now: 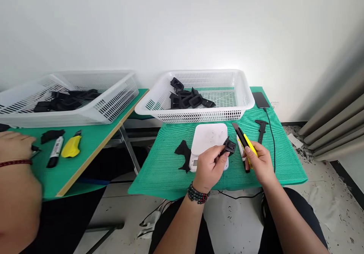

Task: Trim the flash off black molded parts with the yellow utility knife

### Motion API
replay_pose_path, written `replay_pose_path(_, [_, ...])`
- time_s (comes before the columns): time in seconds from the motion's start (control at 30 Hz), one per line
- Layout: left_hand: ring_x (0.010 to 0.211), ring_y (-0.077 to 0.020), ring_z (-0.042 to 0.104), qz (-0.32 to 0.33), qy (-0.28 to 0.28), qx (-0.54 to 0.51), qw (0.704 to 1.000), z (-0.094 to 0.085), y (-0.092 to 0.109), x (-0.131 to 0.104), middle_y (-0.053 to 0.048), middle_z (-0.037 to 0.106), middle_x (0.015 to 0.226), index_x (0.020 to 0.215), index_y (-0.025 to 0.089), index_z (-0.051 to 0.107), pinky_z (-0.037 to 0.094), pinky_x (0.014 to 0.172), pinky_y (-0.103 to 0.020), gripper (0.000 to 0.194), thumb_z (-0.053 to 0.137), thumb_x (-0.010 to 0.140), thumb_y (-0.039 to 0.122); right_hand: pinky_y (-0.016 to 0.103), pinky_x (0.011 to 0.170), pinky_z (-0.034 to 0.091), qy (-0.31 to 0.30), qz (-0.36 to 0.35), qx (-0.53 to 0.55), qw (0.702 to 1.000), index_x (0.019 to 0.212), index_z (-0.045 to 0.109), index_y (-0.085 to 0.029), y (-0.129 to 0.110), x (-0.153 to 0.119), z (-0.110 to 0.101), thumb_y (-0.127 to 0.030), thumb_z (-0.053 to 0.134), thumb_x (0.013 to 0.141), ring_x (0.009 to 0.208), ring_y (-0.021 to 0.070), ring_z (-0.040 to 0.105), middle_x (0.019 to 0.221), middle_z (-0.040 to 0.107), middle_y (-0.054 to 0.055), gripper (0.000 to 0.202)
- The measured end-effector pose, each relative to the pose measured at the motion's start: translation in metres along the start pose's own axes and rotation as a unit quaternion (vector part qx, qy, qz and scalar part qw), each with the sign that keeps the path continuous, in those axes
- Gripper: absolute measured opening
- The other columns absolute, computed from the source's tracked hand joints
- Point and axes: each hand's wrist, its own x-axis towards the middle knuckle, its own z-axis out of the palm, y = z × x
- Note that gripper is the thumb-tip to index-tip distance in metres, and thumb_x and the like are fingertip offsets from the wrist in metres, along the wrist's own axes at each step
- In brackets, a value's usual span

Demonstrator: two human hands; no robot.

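Between the thumb and fingers of my left hand (209, 166) is a small black plastic part (229, 146), held above the front right of a white digital scale (209, 135). My right hand (259, 162) grips a yellow and black utility knife (248, 145), its blade out and pointing up and left toward the part. Blade and part are apart. Under the knife, partly hidden, a white marker (241, 146) lies on the green mat. A ragged black scrap (184, 153) rests left of the scale, whose display my left hand partly covers.
Behind the scale stands a white basket (199, 115) with several black parts (189, 96). Calipers (261, 130) and a cabled phone (261, 100) lie at right. On the left table are another basket (119, 98), a yellow cutter (71, 146), a marker (56, 151) and a co-worker's hand (15, 146).
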Motion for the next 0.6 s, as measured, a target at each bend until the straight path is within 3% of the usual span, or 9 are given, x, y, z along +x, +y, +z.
replay_pose_path(0.13, [0.055,-0.0129,0.054,-0.053,-0.018,-0.049,0.997,0.004,0.002,-0.001,-0.001,0.062,0.065,0.095,0.015,0.072,0.043,0.052,-0.024,0.032,0.053,0.102,0.040,0.024,0.040,0.045,-0.020,-0.001,0.017,1.000,0.104,0.066,-0.019,0.000,-0.005,0.007,-0.052,0.083,0.073,0.043,0.0084,0.052,0.082,0.067,0.000,0.048])
replay_pose_path(0.3, [0.060,-0.0150,0.053,-0.053,-0.045,-0.091,0.993,0.010,0.002,-0.004,-0.003,0.059,0.067,0.085,0.016,0.068,0.043,0.057,-0.028,0.047,0.048,0.102,0.054,0.023,0.039,0.044,-0.034,0.031,0.028,0.999,0.101,0.066,-0.019,0.000,-0.008,0.015,-0.046,0.089,0.065,0.043,0.0086,0.050,0.066,0.058,-0.006,0.050])
replay_pose_path(0.4, [0.068,-0.0174,0.058,-0.029,-0.072,-0.112,0.991,0.011,0.001,-0.004,-0.005,0.065,0.078,0.101,0.015,0.069,0.050,0.064,-0.031,0.051,0.047,0.101,0.061,0.022,0.037,0.041,-0.008,0.058,0.078,0.995,0.101,0.065,-0.020,0.002,-0.007,0.015,-0.050,0.087,0.068,0.040,0.0078,0.048,0.065,0.058,-0.007,0.050])
replay_pose_path(0.5, [0.084,-0.0219,0.065,0.017,-0.072,-0.054,0.996,0.013,0.000,-0.004,-0.010,0.072,0.097,0.123,0.018,0.066,0.055,0.075,-0.036,0.054,0.062,0.093,0.063,0.021,0.035,0.038,0.023,0.069,0.133,0.988,0.101,0.064,-0.020,0.004,-0.005,0.014,-0.053,0.086,0.070,0.040,0.0076,0.046,0.062,0.058,-0.007,0.050])
replay_pose_path(0.6, [0.093,-0.0254,0.067,0.068,-0.065,0.020,0.995,0.016,0.001,-0.004,-0.011,0.074,0.103,0.125,0.020,0.065,0.057,0.081,-0.040,0.055,0.073,0.086,0.058,0.021,0.035,0.037,0.048,0.074,0.161,0.983,0.098,0.063,-0.021,0.003,-0.004,0.013,-0.054,0.086,0.070,0.040,0.0073,0.044,0.061,0.056,-0.007,0.049])
